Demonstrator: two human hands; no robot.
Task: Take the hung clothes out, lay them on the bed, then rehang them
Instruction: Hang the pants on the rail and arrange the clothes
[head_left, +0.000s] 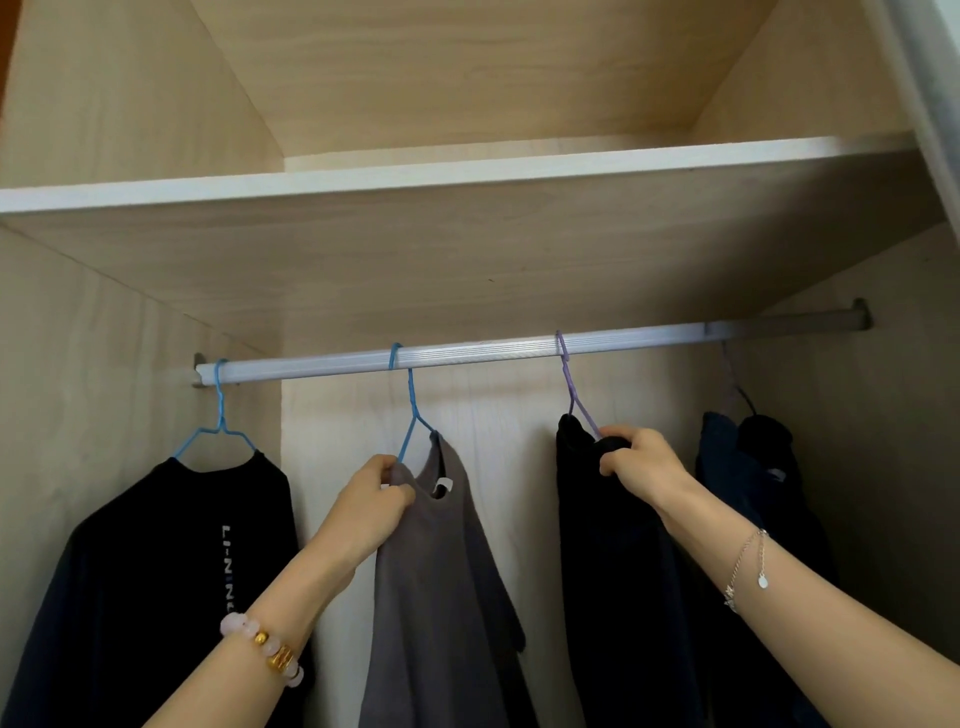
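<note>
- Wardrobe rail (519, 351): pale metal bar that runs under a wooden shelf (467, 171). Four hanger hooks sit on it.
- Black sweatshirt (156, 545): far left, on a blue wire hanger (221, 415), with pale lettering down the chest. No hand is on it.
- Grey top (441, 571): left of centre, on a second blue hanger (410, 405) whose hook is seated over the rail. It hangs full length with a white neck label showing.
- Left hand (374, 499): fingers curled, pinching the grey top's neckline at the hanger's shoulder. A bead bracelet (265, 644) is on the wrist.
- Black garment (613, 571): right of centre, on a purple hanger (571, 384) that is also hooked on the rail.
- Right hand (639, 462): fingers closed round the black garment's shoulder, just below the purple hanger's neck. A thin chain bracelet (748, 566) is on the wrist.
- Dark garments (753, 493): far right and in shadow. Their hangers are hard to make out.
- Bed: not in view.
- Step in hand, as judged: both hands grip a hung item at the rail. This is either the start of lifting off or the end of rehanging, and one frame does not settle which.
- Next move, if removing: raise each hanger until its hook clears the rail, then draw it outward with the cloth kept on the hanger's arms.
</note>
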